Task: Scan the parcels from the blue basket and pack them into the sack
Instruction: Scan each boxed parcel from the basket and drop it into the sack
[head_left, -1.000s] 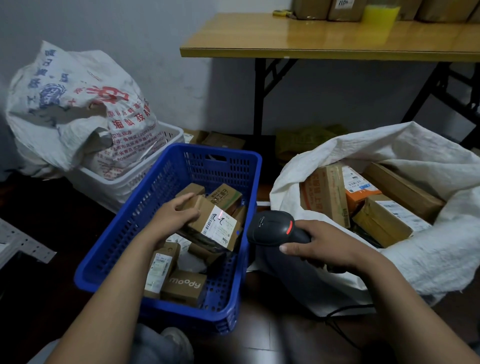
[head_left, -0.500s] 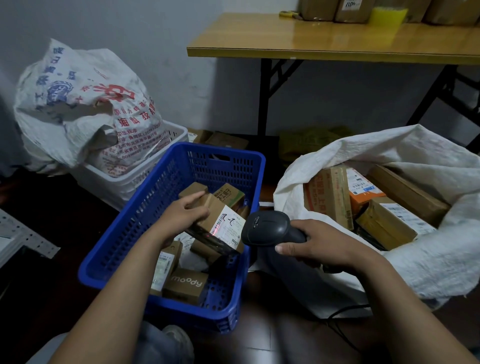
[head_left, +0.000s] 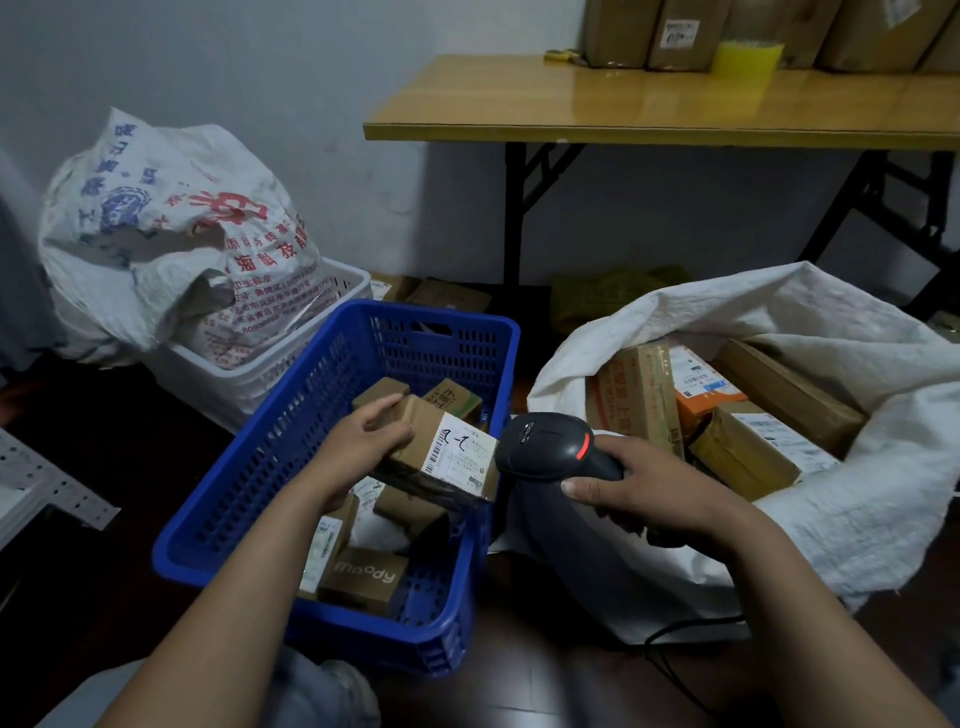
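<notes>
The fingers (head_left: 387, 423) of the left hand (head_left: 358, 452) curl over the top of a small cardboard parcel (head_left: 441, 449), thumb underneath as far as the head view shows, so the box is pinched and held just above the blue basket (head_left: 291, 457) rather than resting in it. The grip sits at the end away from the white label (head_left: 460, 457), which leaves the barcode bare and tilted toward the right. That tilt makes sense: the right hand (head_left: 660, 499) is wrapped tight around the handle of a black scanner (head_left: 550, 449), fingers pressed together, the index finger stretched forward along the grip near where a trigger would be, and the scanner's head is just beside the label's edge. No scan line is visible on the label, so whether the read has gone through I cannot tell.

Other parcels lie in the basket below, among them one printed "moody" (head_left: 366, 574), so the job looks only partly done. The white sack (head_left: 810, 332) lies open just to the right of the scanner, already holding several boxes, mouth facing the person, presumably so a scanned parcel can go straight across.
</notes>
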